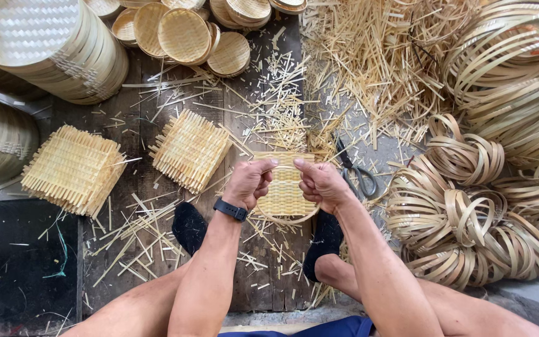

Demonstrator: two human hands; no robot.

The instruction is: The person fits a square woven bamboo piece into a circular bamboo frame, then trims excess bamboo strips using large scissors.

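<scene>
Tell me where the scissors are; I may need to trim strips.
In the head view, the dark metal scissors lie on the floor just right of the right hand, between it and the coiled bamboo hoops.

One head-worn camera looks steeply down (close range) over the plank floor point(126, 156).

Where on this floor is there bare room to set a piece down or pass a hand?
Barest is the black mat at lower left, below the left woven square. A plank strip between that and the second square holds only stray splints. Crowded: hoops right, scissors beside the right hand, trays on top.
</scene>
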